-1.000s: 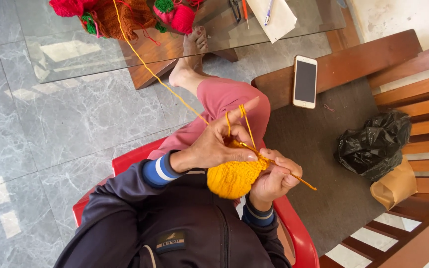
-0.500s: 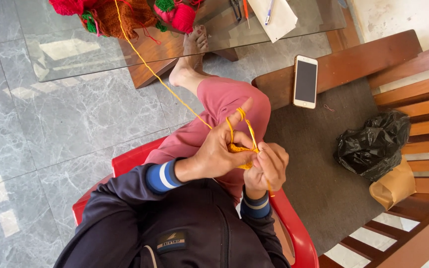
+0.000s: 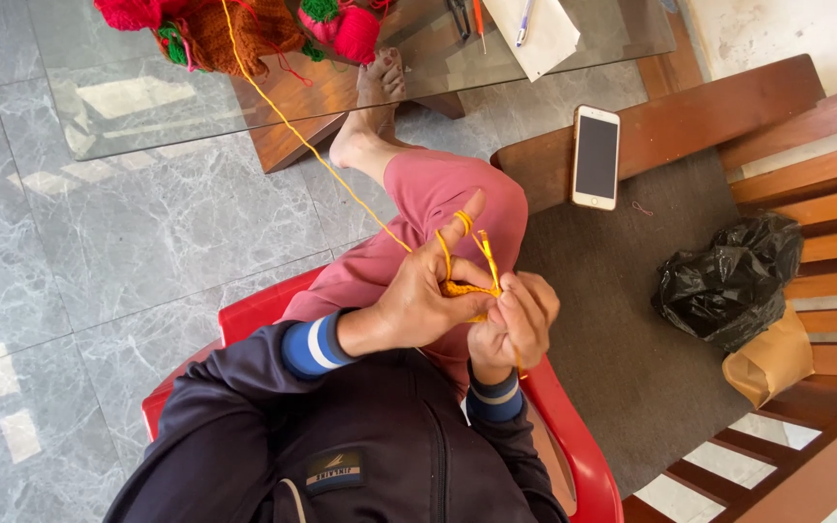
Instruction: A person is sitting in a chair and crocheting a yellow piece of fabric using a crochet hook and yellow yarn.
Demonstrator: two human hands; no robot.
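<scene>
I sit on a red plastic chair and look down at my lap. My left hand grips a small orange crochet piece, with orange yarn looped over its raised forefinger. My right hand is closed around the crochet hook, most of which is hidden, its tip in the same piece. The yarn strand runs up left to the glass table. The two hands touch above my pink trouser leg.
Red, green and brown crocheted items lie on the glass table, with paper and a pen. A phone rests on a wooden bench at right, beside a black plastic bag and a brown paper bag. Grey marble floor at left.
The orange piece was spread out and plainly seen between the hands; now it is bunched and mostly covered by them. My right hand has closed in under the left.
</scene>
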